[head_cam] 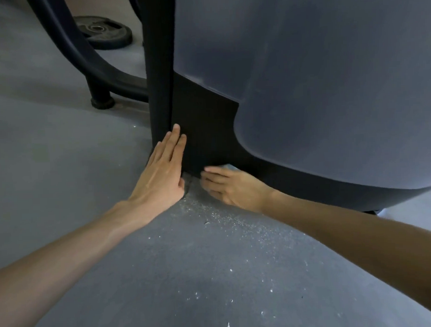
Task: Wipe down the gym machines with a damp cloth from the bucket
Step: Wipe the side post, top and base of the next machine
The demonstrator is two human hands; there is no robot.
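**Mia:** What are the two hands doing?

**Tom:** The left hand (161, 170) lies flat with its fingers straight and close together. It presses on the bottom of the gym machine (308, 184), right where the black panel (206, 129) meets the dark post (157, 79). It holds nothing.

**Mia:** And the other one?

**Tom:** The right hand (232, 187) is just beside it, low down near the floor (152, 275). The two hands do not touch. It is a bit blurry. It lies over the cloth (228, 166) and pushes it against the bottom edge of the machine. I cannot tell if the fingers curl round the cloth or only press on it.

**Mia:** Can you see the cloth?

**Tom:** Only a little light blue bit, peeking out above the right hand's fingers. The hand hides the rest.

**Mia:** What is around the hands?

**Tom:** Above the right hand is a big, smooth grey cover (316, 74). Below both hands, the grey floor has lots of tiny white specks (211, 217). Far past the left hand, a dark curved bar (94, 69) stands on a round foot (102, 102). Behind that, a black weight plate (105, 32) lies flat on the floor.
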